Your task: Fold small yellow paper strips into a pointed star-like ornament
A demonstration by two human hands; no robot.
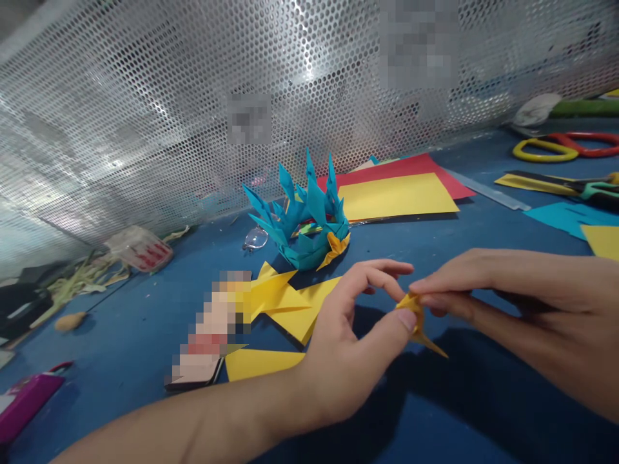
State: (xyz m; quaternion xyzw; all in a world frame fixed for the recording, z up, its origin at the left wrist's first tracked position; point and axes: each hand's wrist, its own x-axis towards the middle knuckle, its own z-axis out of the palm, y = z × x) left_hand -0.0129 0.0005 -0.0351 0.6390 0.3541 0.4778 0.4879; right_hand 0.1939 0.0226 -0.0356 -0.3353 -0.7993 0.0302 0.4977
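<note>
Between my two hands is a small folded yellow origami piece [418,327], with a thin point sticking out below toward the right. My left hand [360,328] pinches it between thumb and forefinger, the other fingers partly stretched. From the right, my right hand [476,293] grips its upper end with fingertips pressed together. Beyond them stands a spiky blue origami crown [312,245] with an orange-yellow folded piece [334,248] at its front. Folded yellow paper [273,293] lies left of my left hand, over a yellow sheet [300,325].
Behind lie a yellow sheet [396,196], a red sheet [416,166] and a ruler-like clear strip [488,190]. Scissors [546,151] rest at far right near blue paper [575,219]. A phone [207,335], a clear container [140,248] and a purple object [31,403] are left. Perforated metal rises behind.
</note>
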